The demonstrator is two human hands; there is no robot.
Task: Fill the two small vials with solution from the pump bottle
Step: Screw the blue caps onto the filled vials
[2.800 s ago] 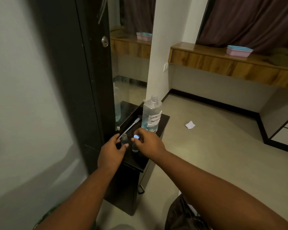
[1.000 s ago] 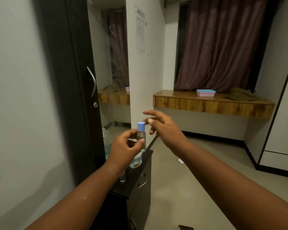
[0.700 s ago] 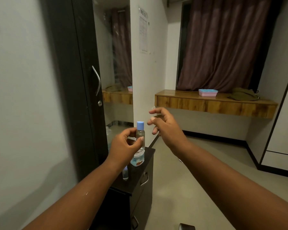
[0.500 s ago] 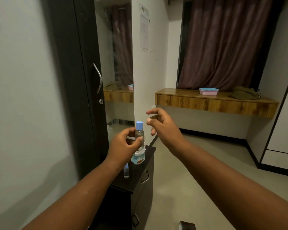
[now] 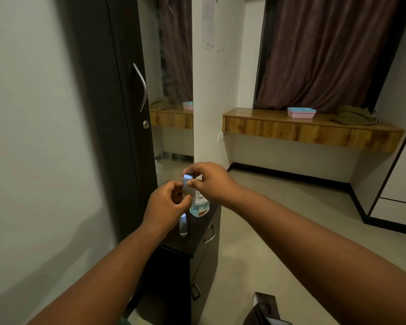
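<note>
While held, vial (image 5: 187, 191) upright, cap up

Open floor (image 5: 279, 231) right of cabinet (image 5: 198, 245)

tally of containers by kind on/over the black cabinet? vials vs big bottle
Small vials with blue caps: 2, one held up in the left hand with the right hand pinching its cap, one standing on the black cabinet at.
Large labelled solution bottle: 1.
Total: 3.
</note>
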